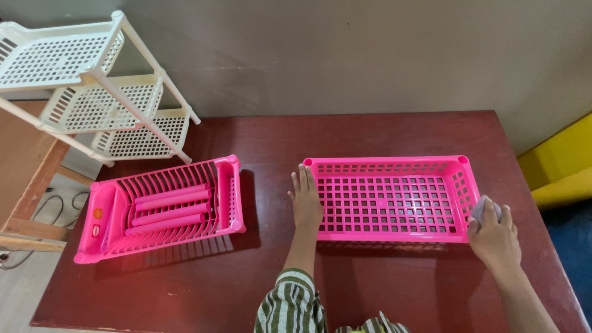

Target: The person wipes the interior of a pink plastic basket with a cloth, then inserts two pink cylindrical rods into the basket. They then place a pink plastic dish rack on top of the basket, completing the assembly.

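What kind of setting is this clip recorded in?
Probably a home room or small workspace, not a factory. A dark red table stands against a plain wall, bearing a pink basket tray and a pink rack; an assembled white tiered shelf stands to the left.

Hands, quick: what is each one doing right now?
Left hand: open, flat against the pink basket.
Right hand: closed on a small grey cloth.

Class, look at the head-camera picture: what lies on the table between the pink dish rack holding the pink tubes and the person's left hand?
Only bare dark red wooden table, part shadowed, separates the pink plastic dish rack from the left hand, in the head view.
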